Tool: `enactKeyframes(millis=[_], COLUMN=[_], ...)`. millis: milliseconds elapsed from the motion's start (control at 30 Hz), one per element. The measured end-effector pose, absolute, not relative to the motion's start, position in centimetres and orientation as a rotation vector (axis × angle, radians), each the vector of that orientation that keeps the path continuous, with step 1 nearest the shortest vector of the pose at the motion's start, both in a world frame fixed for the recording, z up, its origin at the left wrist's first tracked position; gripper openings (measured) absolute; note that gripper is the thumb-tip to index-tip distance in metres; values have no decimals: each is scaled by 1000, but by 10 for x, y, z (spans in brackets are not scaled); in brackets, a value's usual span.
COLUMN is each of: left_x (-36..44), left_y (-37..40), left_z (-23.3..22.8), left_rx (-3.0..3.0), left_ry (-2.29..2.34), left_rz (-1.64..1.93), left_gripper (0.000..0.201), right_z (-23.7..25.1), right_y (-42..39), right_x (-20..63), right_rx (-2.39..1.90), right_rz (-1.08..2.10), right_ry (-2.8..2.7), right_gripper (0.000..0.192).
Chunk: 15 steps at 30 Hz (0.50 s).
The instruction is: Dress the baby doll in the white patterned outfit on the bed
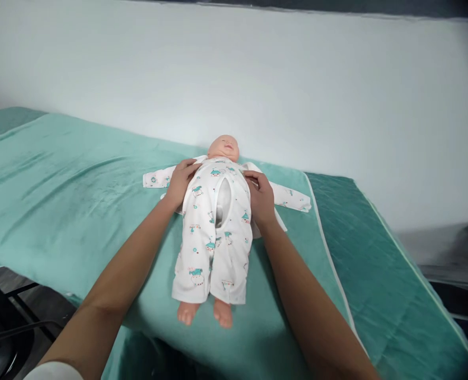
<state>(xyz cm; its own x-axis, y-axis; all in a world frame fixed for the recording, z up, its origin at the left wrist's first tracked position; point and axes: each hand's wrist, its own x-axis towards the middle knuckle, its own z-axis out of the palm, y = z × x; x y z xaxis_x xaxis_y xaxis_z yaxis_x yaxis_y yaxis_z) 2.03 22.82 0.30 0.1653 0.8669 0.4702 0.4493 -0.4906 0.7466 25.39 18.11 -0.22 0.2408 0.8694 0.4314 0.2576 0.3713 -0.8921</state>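
A baby doll (223,147) lies on its back with its head toward the wall and its bare feet toward me. It wears white split-crotch baby trousers (196,248) with a teal print, drawn high up its chest. Through the oval opening a white patch shows. My left hand (182,182) is closed at the waistband on one side, fingertips on the cloth. On the opposite side my right hand (261,195) grips the waistband with bent fingers. Both thumbs are mostly hidden. Beneath the doll a matching baby shirt (291,197) is spread, its sleeves stretched outward.
A light green blanket (79,174) covers the table, with a darker quilted teal cloth (376,264) at the right. Behind rises a white wall (234,68). A black chair (4,322) stands at the lower left, beside the table's front edge.
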Motion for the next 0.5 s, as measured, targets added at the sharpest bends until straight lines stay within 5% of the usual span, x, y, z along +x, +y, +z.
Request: enactKeyframes(millis=[333,500], left_x=[-22,-31], left_y=[12,-49], left_z=[-22,-34], left_rx=[1911,2023], left_ry=[1329,1252], left_rz=[1192,1066], left_gripper=[22,38], right_z=[-11,-7], right_y=[-27,-73], right_x=[223,192], right_rx=[-1167,-1186], right_rz=[330,299], right_ry=[-1649,-1939], right_gripper=[30,37])
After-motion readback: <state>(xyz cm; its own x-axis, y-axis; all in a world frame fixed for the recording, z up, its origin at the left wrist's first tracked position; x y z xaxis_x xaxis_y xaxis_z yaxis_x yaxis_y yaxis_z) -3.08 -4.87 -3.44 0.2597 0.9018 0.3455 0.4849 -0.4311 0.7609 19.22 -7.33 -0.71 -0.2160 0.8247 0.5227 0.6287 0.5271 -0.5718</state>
